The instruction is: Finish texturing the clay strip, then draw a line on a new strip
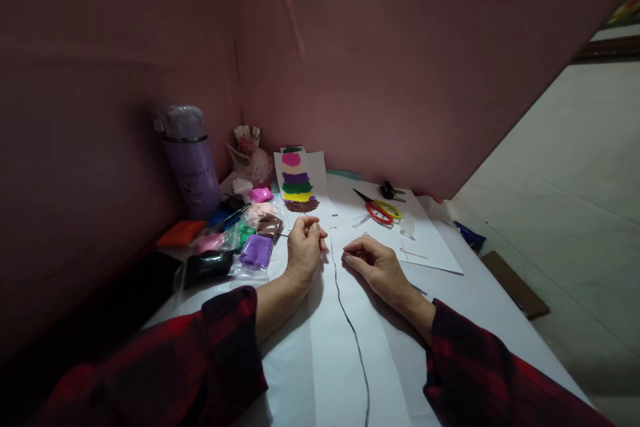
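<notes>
My left hand (306, 250) is closed, its fingers curled around what looks like a thin dark stick (283, 235), whose end pokes out beside the hand. To the right, my right hand (376, 268) has its thumb and fingertips pinched together. Anything between those fingertips is too small to make out. Between both hands a long black wavy strand (355, 340) runs down a white paper strip (333, 373) towards me; I cannot tell if it is clay or drawn. Beyond my left hand stands a card with coloured bands (296, 179) of pink, purple, green, yellow and brown.
Several bagged clay packs, among them a purple pack (256, 251) and a black pack (209, 265), lie at left near a purple bottle (191, 163). Red-and-yellow scissors (383, 211), keys (390, 191) and thin sticks (414, 252) rest on white paper at right. A pink wall (380, 67) rises behind.
</notes>
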Demonstrator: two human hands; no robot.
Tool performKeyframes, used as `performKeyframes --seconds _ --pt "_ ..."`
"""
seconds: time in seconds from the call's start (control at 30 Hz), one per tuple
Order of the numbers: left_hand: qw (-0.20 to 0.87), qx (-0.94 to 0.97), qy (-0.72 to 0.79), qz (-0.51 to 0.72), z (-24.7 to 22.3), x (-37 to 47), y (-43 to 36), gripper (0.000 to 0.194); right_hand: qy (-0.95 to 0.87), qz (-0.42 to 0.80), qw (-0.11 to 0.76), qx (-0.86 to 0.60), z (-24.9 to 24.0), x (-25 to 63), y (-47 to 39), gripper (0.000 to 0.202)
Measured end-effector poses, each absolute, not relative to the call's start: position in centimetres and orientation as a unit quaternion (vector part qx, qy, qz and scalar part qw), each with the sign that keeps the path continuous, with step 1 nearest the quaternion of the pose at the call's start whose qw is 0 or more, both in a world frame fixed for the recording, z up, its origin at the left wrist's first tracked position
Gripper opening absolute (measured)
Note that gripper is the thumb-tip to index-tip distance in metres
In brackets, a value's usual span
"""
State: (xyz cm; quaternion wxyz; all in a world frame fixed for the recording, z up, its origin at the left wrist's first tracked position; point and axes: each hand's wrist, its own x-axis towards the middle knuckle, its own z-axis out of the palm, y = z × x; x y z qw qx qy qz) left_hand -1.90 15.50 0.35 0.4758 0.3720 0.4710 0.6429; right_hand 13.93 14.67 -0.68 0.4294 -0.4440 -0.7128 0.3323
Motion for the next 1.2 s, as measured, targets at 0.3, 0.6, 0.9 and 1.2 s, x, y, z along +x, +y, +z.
performKeyframes --seconds 0.3,0.6,0.9,1.2 --pt "0.477 0.366 0.469 0.646 0.3 -1.8 15.7 0.003 -0.724 0.322 0.421 -0.441 -1.0 14.1 14.7 0.006" --pt "0.474 0.37 0.456 0.656 -0.1 -1.8 15.8 0.005 -0.636 0.424 0.46 -0.451 -1.1 14.0 14.9 0.019" --pt "0.469 0.372 0.459 0.656 0.1 -1.7 15.7 0.004 -0.727 0.291 0.429 -0.451 -0.6 13.8 14.5 0.005" --pt "0.474 0.369 0.474 0.643 0.5 -1.8 15.7 0.004 -0.735 0.296 0.419 -0.444 -0.7 13.9 14.6 0.004"
